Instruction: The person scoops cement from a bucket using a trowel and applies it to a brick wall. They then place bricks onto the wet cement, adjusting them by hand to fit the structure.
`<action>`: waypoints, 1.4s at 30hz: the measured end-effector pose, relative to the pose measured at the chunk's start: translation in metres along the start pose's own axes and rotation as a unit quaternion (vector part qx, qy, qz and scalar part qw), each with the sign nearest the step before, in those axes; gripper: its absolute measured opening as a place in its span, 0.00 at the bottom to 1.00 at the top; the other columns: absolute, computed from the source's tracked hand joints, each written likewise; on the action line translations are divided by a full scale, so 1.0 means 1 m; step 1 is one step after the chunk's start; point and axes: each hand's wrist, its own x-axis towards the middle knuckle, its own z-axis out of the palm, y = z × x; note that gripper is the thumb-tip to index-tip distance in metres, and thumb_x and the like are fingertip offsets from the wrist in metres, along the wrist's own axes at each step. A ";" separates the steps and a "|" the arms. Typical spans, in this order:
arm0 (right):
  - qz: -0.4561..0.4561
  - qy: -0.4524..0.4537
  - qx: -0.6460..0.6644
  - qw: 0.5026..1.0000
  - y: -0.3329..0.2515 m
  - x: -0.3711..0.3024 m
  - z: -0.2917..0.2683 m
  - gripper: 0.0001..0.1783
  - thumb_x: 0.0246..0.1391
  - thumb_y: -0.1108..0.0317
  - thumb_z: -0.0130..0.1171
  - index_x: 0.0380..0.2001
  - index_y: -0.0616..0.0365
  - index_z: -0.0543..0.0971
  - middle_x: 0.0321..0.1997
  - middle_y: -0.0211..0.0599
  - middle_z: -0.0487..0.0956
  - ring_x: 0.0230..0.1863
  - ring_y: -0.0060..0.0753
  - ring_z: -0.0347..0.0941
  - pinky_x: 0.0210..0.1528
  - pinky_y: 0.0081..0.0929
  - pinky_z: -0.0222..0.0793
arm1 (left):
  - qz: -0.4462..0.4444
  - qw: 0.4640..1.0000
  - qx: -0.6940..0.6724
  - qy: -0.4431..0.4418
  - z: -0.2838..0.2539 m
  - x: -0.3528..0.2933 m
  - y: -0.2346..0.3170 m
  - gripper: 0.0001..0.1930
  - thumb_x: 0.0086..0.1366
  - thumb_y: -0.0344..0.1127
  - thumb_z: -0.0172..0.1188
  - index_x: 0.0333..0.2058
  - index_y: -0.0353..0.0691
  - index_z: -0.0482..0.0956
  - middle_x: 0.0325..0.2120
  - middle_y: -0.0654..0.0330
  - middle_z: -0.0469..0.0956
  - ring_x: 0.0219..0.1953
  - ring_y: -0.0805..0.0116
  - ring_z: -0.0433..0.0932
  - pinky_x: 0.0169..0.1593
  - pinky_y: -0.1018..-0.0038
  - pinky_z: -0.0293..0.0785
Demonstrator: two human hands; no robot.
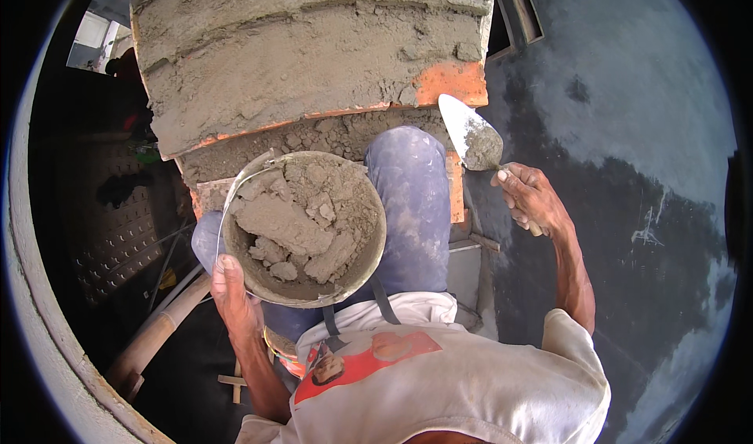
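My left hand [233, 291] is closed on the rim of a bucket [382, 244], its thumb over the edge. Lumps of grey mortar [302, 216] fill much of the bucket, which rests at my lap beside my raised knee. In my right hand [533, 197] is the handle of a pointed trowel [461, 118]. Its blade points up and left, bright at the tip, with a little mortar near the handle. The tip is close to the bare orange brick corner [451, 81] of a step.
Mortar-covered brick steps [306, 60] rise ahead of me. A dark, patchily coated wall [620, 161] runs along my right. Down on the left are a wooden pole [169, 326] and a perforated panel [118, 240] in shadow. A pale curved ledge [55, 334] borders the far left.
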 end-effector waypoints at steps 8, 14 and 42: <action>0.009 -0.129 0.099 0.987 -0.023 0.060 0.009 0.18 0.74 0.56 0.57 0.41 0.63 0.80 0.18 0.23 0.67 0.11 0.14 0.58 0.10 0.20 0.52 | -0.012 1.000 0.002 0.000 -0.005 0.000 -0.003 0.17 0.82 0.43 0.51 0.57 0.36 0.75 0.51 0.57 0.81 0.51 0.70 0.82 0.56 0.70 0.79; -0.032 -0.115 0.147 0.982 0.004 0.074 0.027 0.16 0.73 0.59 0.58 0.41 0.64 0.81 0.18 0.26 0.71 0.09 0.16 0.59 0.07 0.21 0.53 | 0.002 1.000 0.001 -0.006 0.000 -0.002 0.000 0.19 0.82 0.43 0.51 0.60 0.35 0.74 0.55 0.55 0.80 0.53 0.68 0.81 0.58 0.68 0.79; -0.215 -0.008 0.062 0.975 0.019 0.124 0.065 0.20 0.74 0.52 0.55 0.29 0.54 0.72 0.18 0.24 0.66 0.15 0.20 0.63 0.15 0.28 0.61 | 0.006 1.000 0.009 -0.023 0.003 0.004 -0.003 0.19 0.82 0.45 0.51 0.60 0.37 0.74 0.53 0.56 0.82 0.50 0.70 0.84 0.51 0.71 0.84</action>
